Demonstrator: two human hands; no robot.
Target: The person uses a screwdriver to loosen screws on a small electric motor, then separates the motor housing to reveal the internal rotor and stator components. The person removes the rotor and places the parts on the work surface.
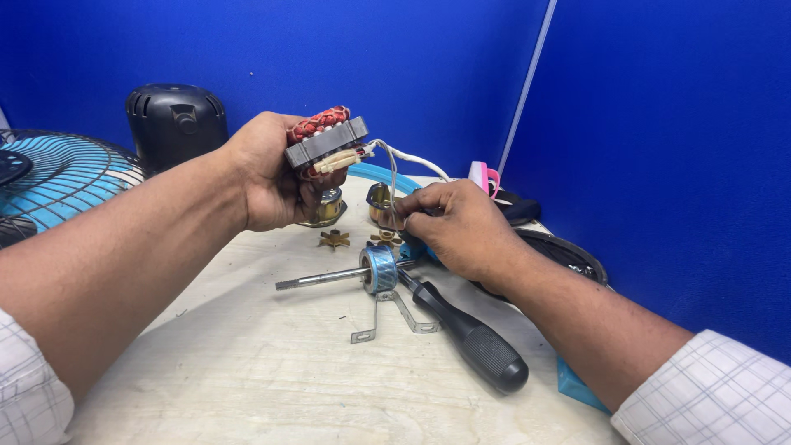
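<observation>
Your left hand (268, 177) grips a stator (326, 142) above the surface (247, 363): a grey block of stacked steel plates, ribbed along its edge, with red-brown copper windings bulging out on top. White wires (408, 158) curve from it down to your right hand (461, 227), whose fingertips are pinched closed on their ends. That hand hovers low, knuckles up, wrist angled in from the right; your left forearm slants up from the lower left.

On the pale, scuffed wooden surface beneath lies a rotor (379, 269), a blue-and-silver drum on a thin steel shaft, with a bent metal bracket (387, 317) just beside it. A screwdriver (470, 334) with a black, knurled handle lies just right of the rotor. Two small brass star-shaped pieces (334, 239) sit near two brass-toned cups (329, 210). At far left stands a blue fan grille (58, 185) and a black domed plastic cover (175, 119).
</observation>
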